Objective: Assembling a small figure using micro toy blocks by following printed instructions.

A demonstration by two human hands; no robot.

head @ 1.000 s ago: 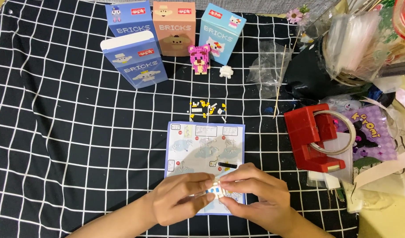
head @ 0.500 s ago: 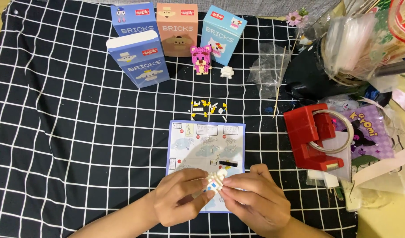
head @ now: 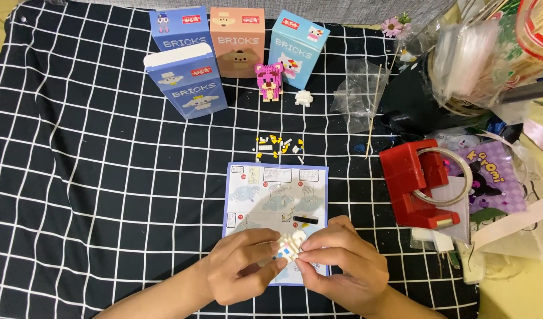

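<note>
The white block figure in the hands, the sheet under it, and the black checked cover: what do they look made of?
White block figure, held by left hand and right hand: likely hard plastic, tiny studded bricks with a slight sheen. Instruction sheet: thin printed paper, flat with crisp edges. Checked cover: probably woven cloth, matte and softly wrinkled.

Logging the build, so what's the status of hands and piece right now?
Left hand and right hand both pinching small white brick model. Model held over pale blue instruction sheet. Loose yellow and white bricks lie beyond, nothing blocking.
</note>
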